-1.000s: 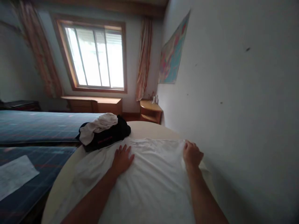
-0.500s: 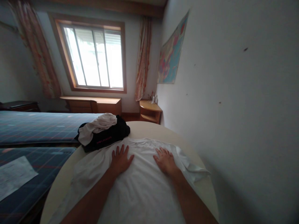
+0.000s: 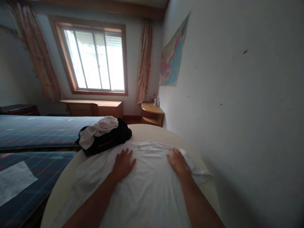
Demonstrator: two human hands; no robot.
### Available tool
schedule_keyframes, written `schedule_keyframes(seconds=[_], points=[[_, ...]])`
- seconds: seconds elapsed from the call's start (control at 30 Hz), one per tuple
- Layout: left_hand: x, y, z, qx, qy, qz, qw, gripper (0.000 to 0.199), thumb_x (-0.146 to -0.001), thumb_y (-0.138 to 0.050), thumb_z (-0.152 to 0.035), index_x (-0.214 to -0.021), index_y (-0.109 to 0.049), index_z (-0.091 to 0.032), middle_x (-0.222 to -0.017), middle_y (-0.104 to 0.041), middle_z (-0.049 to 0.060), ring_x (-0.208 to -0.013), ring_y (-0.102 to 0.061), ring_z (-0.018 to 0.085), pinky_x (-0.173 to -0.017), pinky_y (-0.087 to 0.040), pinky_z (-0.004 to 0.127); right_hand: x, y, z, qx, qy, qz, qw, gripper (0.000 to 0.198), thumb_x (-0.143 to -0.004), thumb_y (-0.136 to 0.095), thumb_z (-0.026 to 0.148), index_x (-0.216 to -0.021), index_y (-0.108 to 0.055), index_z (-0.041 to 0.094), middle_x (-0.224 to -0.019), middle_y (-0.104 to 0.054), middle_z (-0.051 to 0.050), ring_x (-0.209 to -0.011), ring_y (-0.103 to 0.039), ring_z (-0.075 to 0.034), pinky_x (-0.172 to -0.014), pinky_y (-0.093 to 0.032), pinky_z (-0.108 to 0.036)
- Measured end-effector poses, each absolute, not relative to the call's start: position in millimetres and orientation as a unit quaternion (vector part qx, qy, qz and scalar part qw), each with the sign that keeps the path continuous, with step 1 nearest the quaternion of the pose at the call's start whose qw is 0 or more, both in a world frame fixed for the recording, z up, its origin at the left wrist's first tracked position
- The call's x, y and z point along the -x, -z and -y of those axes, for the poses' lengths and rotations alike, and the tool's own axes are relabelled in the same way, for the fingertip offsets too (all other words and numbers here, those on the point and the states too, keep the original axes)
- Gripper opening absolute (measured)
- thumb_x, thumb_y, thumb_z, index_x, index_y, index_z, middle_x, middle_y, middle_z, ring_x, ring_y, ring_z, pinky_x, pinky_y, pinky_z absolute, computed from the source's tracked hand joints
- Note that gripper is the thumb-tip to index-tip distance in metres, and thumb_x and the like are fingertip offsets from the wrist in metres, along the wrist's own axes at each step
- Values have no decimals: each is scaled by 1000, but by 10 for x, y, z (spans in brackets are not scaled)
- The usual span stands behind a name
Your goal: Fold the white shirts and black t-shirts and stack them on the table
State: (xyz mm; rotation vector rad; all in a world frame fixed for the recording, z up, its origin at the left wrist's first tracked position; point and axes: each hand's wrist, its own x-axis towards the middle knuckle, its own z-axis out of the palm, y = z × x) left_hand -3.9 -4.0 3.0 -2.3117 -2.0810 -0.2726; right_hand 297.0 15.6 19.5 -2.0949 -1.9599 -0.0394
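A white T-shirt [image 3: 149,177] lies spread over a round cream table [image 3: 154,129], its collar at the far side. My left hand [image 3: 123,163] rests flat on the upper left of the shirt, fingers apart. On the shirt's upper right, near the shoulder, my right hand [image 3: 177,161] lies with its fingers stretched out. Neither hand grips the cloth. Just beyond my left hand sits a heap of black clothing [image 3: 106,141] with pink lettering, a crumpled off-white cloth [image 3: 99,128] on top of it.
Two plaid mattresses [image 3: 47,129] stand to the left of the table, with a sheet of paper [image 3: 16,180] on the nearer one. A white wall [image 3: 249,133] rises close on the right. Behind are a wooden desk [image 3: 106,103] and a corner shelf [image 3: 152,109].
My right hand has slid to the right across the shirt, toward its shoulder. My left hand stays nearly in place. Folds between the hands look flatter.
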Motion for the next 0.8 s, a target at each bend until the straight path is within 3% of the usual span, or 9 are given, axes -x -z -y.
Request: schedule_keyframes(seconds=[0.13, 0.23, 0.33, 0.43, 0.57, 0.8], points=[[41, -9, 34, 741, 84, 667, 8, 59, -96, -36, -48, -148, -39, -19, -157, -31, 12, -145, -25, 32, -115, -22, 51, -3169, -413, -64, 776, 102, 596, 181, 38, -90, -46, 15, -125, -60, 18, -125, -62, -13, -110, -58, -22, -90, -44, -31], [36, -13, 34, 739, 84, 669, 6, 59, -96, -36, -49, -148, -38, -19, -157, -31, 11, -145, -24, 32, -115, -22, 51, -3301, -511, 35, 824, 157, 516, 172, 34, -91, -49, 26, -120, -61, 14, -120, -62, -18, -110, -57, -30, -83, -46, -39], [29, -12, 35, 738, 83, 669, 9, 60, -96, -35, -48, -148, -38, -19, -157, -31, 11, -145, -24, 32, -116, -21, 52, -3399, -524, 85, 864, 102, 480, 115, 40, -90, -53, 42, -107, -66, 9, -112, -64, -21, -109, -57, -36, -82, -46, -45], [30, 9, 27, 738, 85, 670, 10, 60, -96, -35, -48, -148, -37, -19, -158, -30, 11, -145, -24, 32, -116, -21, 52, -3440, -540, 79, 870, 70, 478, 100, 35, -92, -49, 38, -105, -66, 10, -106, -67, -18, -104, -61, -34, -80, -46, -44], [42, 49, 8, 738, 91, 669, 8, 60, -96, -34, -49, -148, -37, -20, -158, -30, 10, -145, -23, 32, -116, -20, 52, -3429, -655, 78, 857, 110, 476, 164, 32, -95, -43, 33, -112, -62, 13, -99, -68, -16, -92, -65, -29, -73, -47, -39], [42, 47, 5, 735, 88, 672, 4, 61, -96, -33, -50, -149, -36, -20, -158, -28, 10, -146, -22, 33, -116, -20, 53, -3430, -792, 160, 843, 154, 479, 192, 37, -98, -39, 36, -113, -66, 16, -105, -65, -19, -94, -64, -30, -73, -47, -40]])
